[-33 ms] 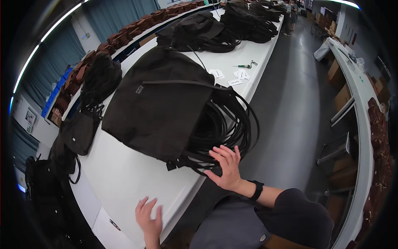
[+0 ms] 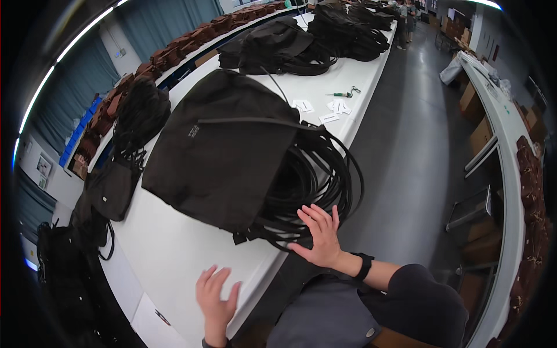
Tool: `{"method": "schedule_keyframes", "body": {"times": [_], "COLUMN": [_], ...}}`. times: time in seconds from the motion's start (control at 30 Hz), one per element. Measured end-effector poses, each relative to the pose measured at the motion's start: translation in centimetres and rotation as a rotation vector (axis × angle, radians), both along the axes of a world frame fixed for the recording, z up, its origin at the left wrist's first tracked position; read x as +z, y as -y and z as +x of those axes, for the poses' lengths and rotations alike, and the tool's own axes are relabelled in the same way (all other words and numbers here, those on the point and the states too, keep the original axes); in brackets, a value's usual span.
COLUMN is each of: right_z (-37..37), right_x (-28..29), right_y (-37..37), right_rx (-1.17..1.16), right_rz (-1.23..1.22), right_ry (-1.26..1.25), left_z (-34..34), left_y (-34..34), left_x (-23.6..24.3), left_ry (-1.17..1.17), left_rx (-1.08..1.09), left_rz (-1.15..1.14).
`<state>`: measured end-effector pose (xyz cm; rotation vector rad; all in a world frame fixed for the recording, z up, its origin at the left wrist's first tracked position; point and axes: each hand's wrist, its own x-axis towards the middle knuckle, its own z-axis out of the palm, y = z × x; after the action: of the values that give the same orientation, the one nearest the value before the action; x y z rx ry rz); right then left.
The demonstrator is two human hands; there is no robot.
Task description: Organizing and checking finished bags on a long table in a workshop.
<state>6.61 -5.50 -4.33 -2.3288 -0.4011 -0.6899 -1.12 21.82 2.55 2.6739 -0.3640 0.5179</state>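
A stack of black fabric bags lies on the white table in front of me. Their many black straps loop out over the table's right edge. My right hand is at the near end of these straps, palm down with fingers spread; whether it touches them I cannot tell. Lower left, my left hand hovers over the bare tabletop near its front edge. Its fingers are apart and nothing is in them.
White paper tags and a green-handled tool lie beyond the bags. More black bags are piled at the far end and on the left. A side table runs along the right, past a grey aisle.
My left hand has shifted slightly up and to the right. The right hand has moved only a little to the right. The bags look the same.
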Motion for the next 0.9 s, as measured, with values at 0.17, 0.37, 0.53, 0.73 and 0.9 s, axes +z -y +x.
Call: {"method": "schedule_keyframes", "body": {"times": [0.17, 0.37, 0.53, 0.73, 0.9], "right_z": [3.2, 13.0, 20.6, 23.6, 24.6], "right_x": [-4.9, -4.0, -2.0, 6.6, 7.5], "right_y": [3.9, 7.9, 12.0, 16.6, 21.3], "right_rx": [0.09, 0.208, 0.306, 0.841, 0.031], "right_rz": [-0.214, -0.248, -0.272, 0.147, 0.975], "right_ry": [-0.208, 0.07, -0.031, -0.549, -0.045], "left_z": [13.0, 20.6, 25.8, 25.2, 25.8], "left_y": [8.5, 10.0, 13.8, 12.8, 10.9], "left_x": [1.7, -0.5, -0.9, -1.2, 1.1], "left_ry": [-0.166, -0.107, -0.051, 0.02, -0.213], "left_rx": [-0.342, -0.221, -0.161, -0.191, 0.248], "left_rz": [0.42, 0.381, 0.304, 0.065, -1.507]}}
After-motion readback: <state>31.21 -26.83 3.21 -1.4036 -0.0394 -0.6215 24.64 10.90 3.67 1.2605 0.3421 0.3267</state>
